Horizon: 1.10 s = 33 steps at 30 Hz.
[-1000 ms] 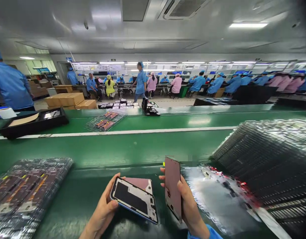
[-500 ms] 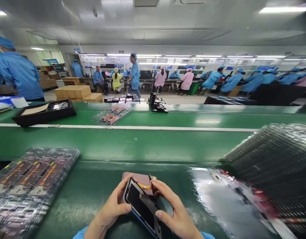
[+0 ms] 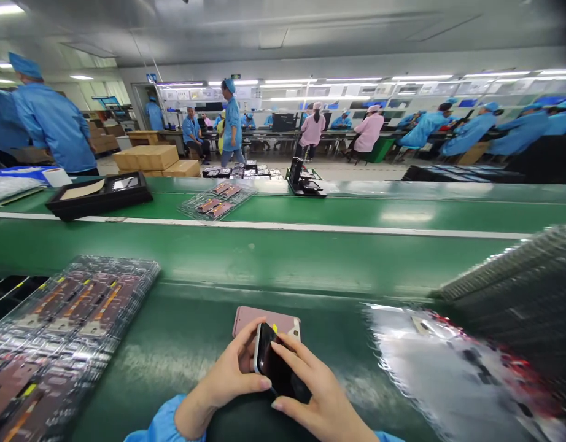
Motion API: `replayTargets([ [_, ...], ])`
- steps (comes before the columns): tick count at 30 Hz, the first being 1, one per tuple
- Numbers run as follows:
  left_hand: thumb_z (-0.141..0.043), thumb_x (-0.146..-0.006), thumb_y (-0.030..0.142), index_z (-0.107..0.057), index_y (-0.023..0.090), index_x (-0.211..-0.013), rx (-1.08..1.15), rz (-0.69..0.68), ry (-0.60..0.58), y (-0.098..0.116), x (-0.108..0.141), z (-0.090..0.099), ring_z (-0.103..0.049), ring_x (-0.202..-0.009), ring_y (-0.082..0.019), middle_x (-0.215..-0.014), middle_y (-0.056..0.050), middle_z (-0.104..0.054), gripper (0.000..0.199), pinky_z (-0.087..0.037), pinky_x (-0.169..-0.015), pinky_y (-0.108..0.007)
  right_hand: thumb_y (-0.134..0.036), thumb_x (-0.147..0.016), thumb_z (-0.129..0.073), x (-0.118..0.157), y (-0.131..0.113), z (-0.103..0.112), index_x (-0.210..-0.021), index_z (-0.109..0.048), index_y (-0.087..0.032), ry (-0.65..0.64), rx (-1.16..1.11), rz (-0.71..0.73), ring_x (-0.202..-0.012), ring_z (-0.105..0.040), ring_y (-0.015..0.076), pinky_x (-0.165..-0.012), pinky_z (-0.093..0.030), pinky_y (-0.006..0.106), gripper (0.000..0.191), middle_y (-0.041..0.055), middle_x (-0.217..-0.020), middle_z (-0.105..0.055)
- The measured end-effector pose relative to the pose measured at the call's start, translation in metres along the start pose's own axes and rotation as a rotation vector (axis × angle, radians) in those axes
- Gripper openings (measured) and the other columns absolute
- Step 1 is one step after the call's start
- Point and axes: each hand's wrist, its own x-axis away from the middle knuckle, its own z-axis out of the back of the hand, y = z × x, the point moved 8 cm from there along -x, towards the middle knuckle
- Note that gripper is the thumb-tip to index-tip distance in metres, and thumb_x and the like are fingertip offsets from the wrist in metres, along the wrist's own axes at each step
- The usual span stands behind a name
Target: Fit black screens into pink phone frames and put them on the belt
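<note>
A smartphone (image 3: 274, 363) with a glossy black front and a pale side edge is held tilted above the green bench. My left hand (image 3: 228, 374) is closed around its left side, thumb at the lower edge. My right hand (image 3: 313, 393) grips the right side, its fingers lying across the dark face and its thumb near the bottom. Part of the phone is hidden by these fingers. Just behind it, a pinkish flat panel (image 3: 251, 319) lies on the bench, partly covered by the hands. A small yellow tab shows between phone and panel.
Clear plastic trays (image 3: 121, 288) with pinkish-brown display parts stand on the left. At right are stacked trays (image 3: 517, 294) and a silvery plastic sheet (image 3: 403, 350). Across the bench sit a black box (image 3: 103, 195), another parts tray (image 3: 218, 201) and a black fixture (image 3: 304, 178). Several people work beyond.
The dark front piece that stood raised at the right fingers now lies over the phone. The right fingers have moved onto its face. The view has shifted slightly left and down.
</note>
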Motion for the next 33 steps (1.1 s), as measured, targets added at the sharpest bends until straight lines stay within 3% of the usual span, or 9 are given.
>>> replayTargets([
  [7, -0.089, -0.063, 0.033, -0.046, 0.033, -0.141, -0.008, 0.007, -0.009, -0.003, 0.0, -0.002, -0.045, -0.135, -0.032, -0.144, -0.012, -0.051, 0.089, -0.032, -0.114, -0.05, -0.054, -0.083, -0.069, -0.001, -0.004, 0.005, -0.142, -0.05, -0.025, 0.007, -0.001, 0.008, -0.124, -0.057, 0.0318, -0.097, -0.054, 0.043, 0.068, 0.0152, -0.142, -0.054],
  [13, -0.089, -0.065, 0.033, -0.045, 0.035, -0.141, 0.0, 0.013, -0.031, -0.002, -0.001, -0.004, -0.048, -0.133, -0.032, -0.145, -0.011, -0.051, 0.088, -0.036, -0.111, -0.049, -0.055, -0.084, -0.068, -0.004, -0.008, 0.007, -0.141, -0.051, -0.024, 0.014, 0.026, 0.021, -0.123, -0.058, 0.0321, -0.096, -0.055, 0.042, 0.068, 0.0162, -0.141, -0.055],
  [33, -0.082, -0.072, 0.036, -0.039, 0.028, -0.145, -0.118, -0.011, -0.017, -0.001, 0.002, -0.003, -0.044, -0.136, -0.034, -0.145, -0.015, -0.05, 0.086, -0.033, -0.114, -0.05, -0.055, -0.084, -0.067, -0.004, -0.018, 0.01, -0.146, -0.045, -0.025, 0.028, 0.086, 0.089, -0.124, -0.057, 0.0329, -0.096, -0.055, 0.044, 0.072, 0.0161, -0.141, -0.053],
])
